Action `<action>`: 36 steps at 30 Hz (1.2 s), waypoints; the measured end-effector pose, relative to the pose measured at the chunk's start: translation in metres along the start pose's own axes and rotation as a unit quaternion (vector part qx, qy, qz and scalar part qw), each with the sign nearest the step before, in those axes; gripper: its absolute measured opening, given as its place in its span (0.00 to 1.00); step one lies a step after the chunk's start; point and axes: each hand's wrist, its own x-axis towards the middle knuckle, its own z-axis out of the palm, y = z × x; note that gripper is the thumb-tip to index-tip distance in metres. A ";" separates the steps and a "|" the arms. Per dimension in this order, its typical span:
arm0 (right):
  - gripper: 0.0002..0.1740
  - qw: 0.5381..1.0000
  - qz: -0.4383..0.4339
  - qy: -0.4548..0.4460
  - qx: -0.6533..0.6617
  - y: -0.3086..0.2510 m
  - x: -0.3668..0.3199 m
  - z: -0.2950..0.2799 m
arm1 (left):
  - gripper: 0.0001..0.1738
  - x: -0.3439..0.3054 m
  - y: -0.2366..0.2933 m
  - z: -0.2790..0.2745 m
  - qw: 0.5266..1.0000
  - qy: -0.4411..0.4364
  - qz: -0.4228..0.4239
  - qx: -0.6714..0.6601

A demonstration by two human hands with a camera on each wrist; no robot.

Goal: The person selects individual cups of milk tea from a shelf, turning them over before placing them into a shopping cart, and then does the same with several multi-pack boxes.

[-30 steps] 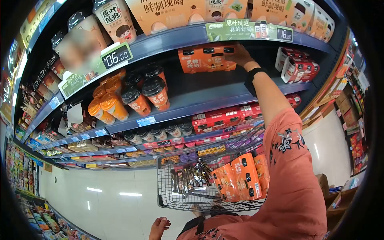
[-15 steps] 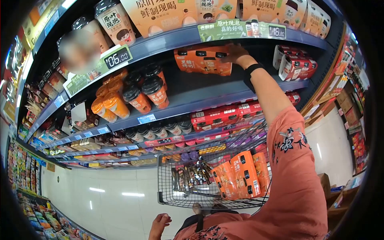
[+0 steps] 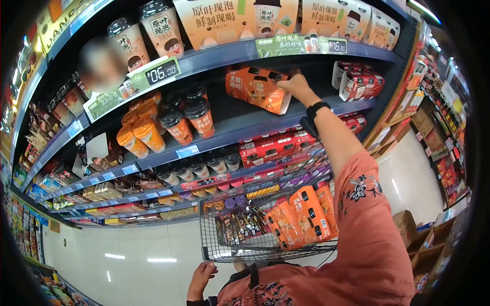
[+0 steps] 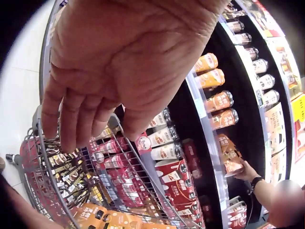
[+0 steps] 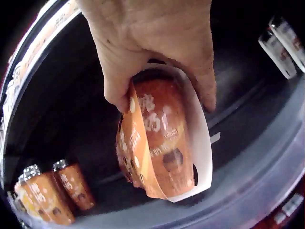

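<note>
My right hand [image 3: 299, 87] grips the end of an orange multipack of cups [image 3: 258, 89] on the shelf, tilted with its near end lower. In the right wrist view the thumb and fingers of the hand [image 5: 155, 43] hold both sides of the pack [image 5: 164, 138], whose open end shows a cup inside. My left hand [image 3: 201, 278] hangs beside the cart's corner, holding nothing; in the left wrist view its fingers [image 4: 81, 109] hang loosely bent. Similar orange packs [image 3: 306, 214] lie in the wire cart [image 3: 204, 229].
Loose orange cups [image 3: 176, 125] stand left of the pack, and red multipacks [image 3: 360, 81] stand to its right. The upper shelf edge with a price label [image 3: 301, 46] runs above. Dark packets [image 3: 237, 227] lie in the cart. A blurred round patch covers part of the upper left shelf.
The gripped orange pack has turned, its right end swinging toward the shelf's front edge and lower. The view has shifted slightly, and the left hand now appears closer to the cart's corner.
</note>
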 end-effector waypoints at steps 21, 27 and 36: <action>0.31 0.922 0.100 0.130 0.350 -0.070 -0.307 -0.095 | 0.27 0.081 0.146 0.001 0.962 -0.204 0.152 0.103; 0.32 0.892 0.103 0.191 0.398 -0.084 -0.391 -0.094 | 0.27 0.073 0.166 0.028 0.934 -0.277 0.175 0.141; 0.33 0.876 0.136 0.208 0.413 -0.072 -0.459 -0.103 | 0.26 0.058 0.125 0.015 0.937 -0.287 0.134 0.149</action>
